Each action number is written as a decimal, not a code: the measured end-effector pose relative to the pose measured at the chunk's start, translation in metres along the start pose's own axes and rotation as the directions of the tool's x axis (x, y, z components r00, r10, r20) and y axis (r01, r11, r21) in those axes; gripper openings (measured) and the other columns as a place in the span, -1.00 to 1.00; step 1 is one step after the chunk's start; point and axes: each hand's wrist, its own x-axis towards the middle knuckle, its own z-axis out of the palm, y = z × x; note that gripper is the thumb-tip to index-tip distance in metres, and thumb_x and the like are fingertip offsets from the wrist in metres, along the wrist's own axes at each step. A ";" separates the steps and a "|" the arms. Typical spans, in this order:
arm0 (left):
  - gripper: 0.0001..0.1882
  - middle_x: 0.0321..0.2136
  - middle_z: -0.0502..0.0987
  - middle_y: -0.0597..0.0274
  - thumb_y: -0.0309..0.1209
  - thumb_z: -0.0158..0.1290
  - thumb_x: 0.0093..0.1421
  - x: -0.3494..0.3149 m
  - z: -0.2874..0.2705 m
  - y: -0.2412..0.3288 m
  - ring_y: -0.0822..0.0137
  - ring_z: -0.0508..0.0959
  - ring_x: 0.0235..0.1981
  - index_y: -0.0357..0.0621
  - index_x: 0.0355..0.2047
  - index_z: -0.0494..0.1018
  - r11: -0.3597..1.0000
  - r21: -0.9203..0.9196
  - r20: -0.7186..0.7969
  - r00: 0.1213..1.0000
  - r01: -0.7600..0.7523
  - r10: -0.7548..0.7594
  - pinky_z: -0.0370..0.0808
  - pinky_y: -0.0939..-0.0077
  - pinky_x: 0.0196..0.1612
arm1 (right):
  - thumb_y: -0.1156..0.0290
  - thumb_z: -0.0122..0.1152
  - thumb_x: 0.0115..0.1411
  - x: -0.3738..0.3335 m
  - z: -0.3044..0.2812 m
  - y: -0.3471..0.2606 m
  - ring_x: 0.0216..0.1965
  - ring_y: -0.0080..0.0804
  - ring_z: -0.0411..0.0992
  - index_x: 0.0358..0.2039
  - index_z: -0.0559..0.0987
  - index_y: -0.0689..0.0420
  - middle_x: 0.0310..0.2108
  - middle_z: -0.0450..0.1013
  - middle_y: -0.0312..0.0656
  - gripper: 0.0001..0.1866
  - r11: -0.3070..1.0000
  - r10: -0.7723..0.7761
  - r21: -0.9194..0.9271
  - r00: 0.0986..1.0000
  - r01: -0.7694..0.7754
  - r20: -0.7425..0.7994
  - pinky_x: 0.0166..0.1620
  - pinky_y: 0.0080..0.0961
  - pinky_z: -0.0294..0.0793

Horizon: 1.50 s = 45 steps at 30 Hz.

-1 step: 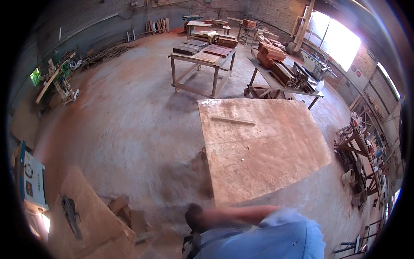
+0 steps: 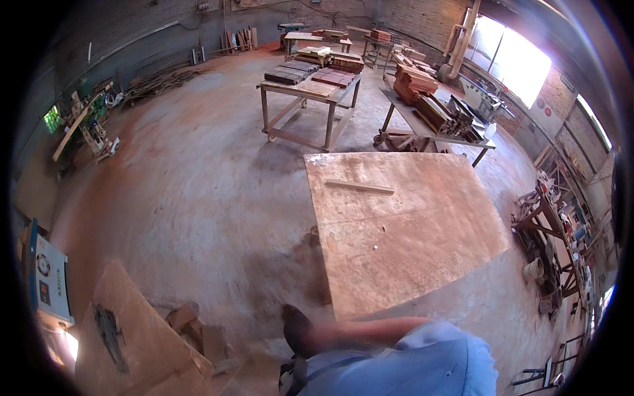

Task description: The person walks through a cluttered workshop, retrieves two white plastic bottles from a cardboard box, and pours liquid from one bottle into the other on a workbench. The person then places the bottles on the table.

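Note:
My right forearm, bare below a light blue sleeve, crosses the lower edge toward the left. My right hand [image 2: 297, 330] looks dark, as if gloved; it is blurred, and its fingers cannot be made out. It hangs just off the near left corner of a large dusty tabletop [image 2: 422, 224]. A thin wooden strip [image 2: 360, 187] lies toward the far side of that top. A tiny white bit [image 2: 375, 247] sits near its middle. My left hand is out of the picture.
Farther off, a wheeled table [image 2: 310, 88] carries stacked boards. Beside it a long bench [image 2: 432, 125] bears reddish wood pieces. At the lower left stand a wooden panel [image 2: 142, 317] with a dark metal tool on it and a pale machine box [image 2: 51, 284]. A cluttered rack [image 2: 551, 224] lines the right.
The whole view has shifted very slightly. My right forearm and hand have moved a little, with the dark hand slightly more upright; nothing on the tabletop has moved.

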 end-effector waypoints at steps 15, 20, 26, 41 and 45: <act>-0.41 0.05 0.56 -0.06 -0.19 0.08 0.34 0.301 -0.189 0.227 0.00 0.54 0.07 -0.19 0.30 0.34 0.977 0.212 0.159 0.986 0.020 -0.054 0.44 0.11 0.16 | 0.27 0.11 0.31 0.233 -0.282 0.042 -0.10 -0.05 0.56 -0.04 0.62 0.32 -0.06 0.60 0.14 -0.62 0.982 -0.158 0.168 0.853 0.085 0.497 -0.01 -0.04 0.49; -0.43 0.08 0.55 -0.06 -0.18 0.05 0.36 0.353 -0.252 0.277 0.00 0.53 0.10 -0.19 0.30 0.35 0.962 0.272 0.252 0.965 -0.002 -0.069 0.43 0.12 0.18 | 0.31 0.11 0.30 0.275 -0.365 0.063 -0.04 -0.03 0.52 0.06 0.57 0.30 -0.04 0.57 0.15 -0.59 0.992 -0.051 0.122 0.829 -0.021 0.557 0.05 -0.04 0.46; -0.45 0.12 0.54 -0.07 -0.17 0.02 0.38 0.354 -0.314 0.265 0.00 0.52 0.13 -0.18 0.28 0.36 0.972 0.233 0.487 0.870 -0.039 -0.082 0.42 0.13 0.19 | 0.41 0.05 0.29 0.359 -0.477 0.065 -0.01 -0.25 0.51 0.17 0.52 0.17 0.00 0.57 -0.05 -0.56 0.973 0.168 0.028 0.784 -0.231 0.598 0.07 -0.31 0.50; -0.56 0.19 0.53 0.14 -0.29 0.00 0.41 0.584 -0.532 0.241 0.23 0.48 0.21 -0.21 0.22 0.46 0.931 -0.365 0.407 0.897 -0.016 0.174 0.38 0.25 0.27 | 0.35 0.07 0.26 0.739 -0.695 -0.010 -0.03 -0.13 0.54 0.22 0.49 0.05 -0.04 0.57 0.02 -0.52 0.959 0.274 -0.250 0.682 -0.137 0.678 -0.05 -0.14 0.53; -0.56 0.14 0.58 0.12 -0.27 0.02 0.40 0.633 -0.648 0.321 0.27 0.52 0.16 -0.22 0.20 0.48 0.981 -0.079 0.455 0.882 0.175 -0.121 0.41 0.32 0.21 | 0.14 0.13 0.28 0.873 -0.736 -0.020 0.14 0.00 0.50 0.24 0.51 0.04 0.13 0.53 0.09 -0.46 0.966 0.244 -0.234 0.669 -0.107 0.702 0.14 -0.09 0.47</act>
